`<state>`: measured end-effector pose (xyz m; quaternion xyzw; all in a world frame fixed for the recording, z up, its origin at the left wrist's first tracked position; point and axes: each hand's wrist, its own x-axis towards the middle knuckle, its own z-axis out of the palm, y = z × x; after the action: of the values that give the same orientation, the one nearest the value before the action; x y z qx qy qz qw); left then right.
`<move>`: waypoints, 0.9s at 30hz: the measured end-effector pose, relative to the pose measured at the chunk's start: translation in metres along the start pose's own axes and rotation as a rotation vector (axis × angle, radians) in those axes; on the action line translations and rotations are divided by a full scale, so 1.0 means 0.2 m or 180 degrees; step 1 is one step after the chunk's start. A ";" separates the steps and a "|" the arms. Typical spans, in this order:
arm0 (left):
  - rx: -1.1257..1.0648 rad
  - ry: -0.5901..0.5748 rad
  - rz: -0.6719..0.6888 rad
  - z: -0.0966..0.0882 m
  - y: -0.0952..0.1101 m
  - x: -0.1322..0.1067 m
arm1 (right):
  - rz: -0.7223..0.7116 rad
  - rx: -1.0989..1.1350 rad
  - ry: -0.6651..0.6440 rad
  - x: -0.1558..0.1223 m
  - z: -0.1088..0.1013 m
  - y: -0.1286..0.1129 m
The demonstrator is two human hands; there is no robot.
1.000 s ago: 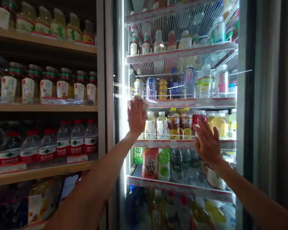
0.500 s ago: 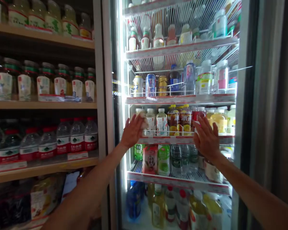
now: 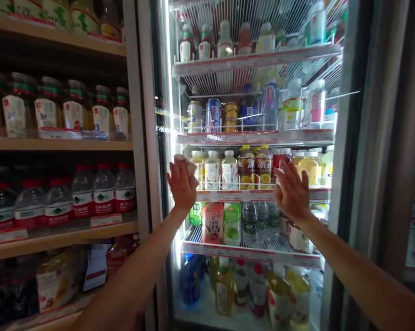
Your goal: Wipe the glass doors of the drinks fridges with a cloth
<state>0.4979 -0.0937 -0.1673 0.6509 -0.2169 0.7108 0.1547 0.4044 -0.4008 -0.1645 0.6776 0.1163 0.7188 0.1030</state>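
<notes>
My left hand (image 3: pixel 181 186) lies spread against the glass door (image 3: pixel 163 184) of a lit drinks fridge, near its left edge. Under its fingers a crumpled whitish cloth (image 3: pixel 188 166) is pressed to the glass, with part of it showing at the right side. Further right, my right hand (image 3: pixel 292 191) is held up to the same pane, fingers stretched. A small white piece of cloth (image 3: pixel 278 172) shows at its fingertips; the palm hides any more of it. Behind the glass between the hands stand tea bottles (image 3: pixel 229 170) and brown drink bottles (image 3: pixel 246 168).
Wooden shelves (image 3: pixel 55 146) on the left carry water bottles (image 3: pixel 83 191) and dark drinks with green caps (image 3: pixel 77 108). A metal door frame (image 3: pixel 146 151) divides them from the fridge. Wire fridge shelves (image 3: pixel 256 61) hold more bottles and cans.
My left hand has slid left and slightly up across the glass with its cloth. The right hand stays at nearly the same place. The view has shifted slightly.
</notes>
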 end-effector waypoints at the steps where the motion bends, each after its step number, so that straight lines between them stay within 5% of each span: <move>1: -0.0058 -0.0150 0.0431 -0.01 0.01 -0.02 | -0.0008 -0.0022 0.0005 0.00 0.00 0.00; 3: -0.0258 -0.0666 0.1726 -0.02 0.02 -0.06 | -0.0020 -0.0038 -0.0006 0.00 0.00 0.01; 5: -0.0365 -0.0884 0.2190 -0.05 -0.01 -0.06 | -0.0027 -0.0001 -0.0032 0.00 0.00 0.03; 10: -0.0177 -0.0080 0.0063 -0.04 -0.07 -0.03 | 0.0111 0.0176 0.0039 0.01 -0.02 -0.05; 13: -0.0393 -0.0404 0.0300 0.01 0.08 -0.06 | -0.0093 0.0767 -0.0097 0.06 -0.01 -0.29; 17: -0.0661 -0.0381 -0.0138 0.02 0.21 -0.12 | -0.0407 0.1726 -0.0494 0.14 0.06 -0.69; 23: -0.0161 -0.1168 -0.0044 -0.19 -0.06 -0.34 | 0.0001 0.1257 -0.0623 0.32 0.22 -1.02; 27: 0.0001 -0.1478 -0.0178 -0.25 -0.12 -0.40 | -0.0559 0.1180 -0.0712 0.31 0.28 -1.04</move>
<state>0.4755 -0.0431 -0.2465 0.8028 -0.2285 0.5375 0.1203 0.4549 -0.1817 -0.1665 0.7477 0.2926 0.5939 0.0512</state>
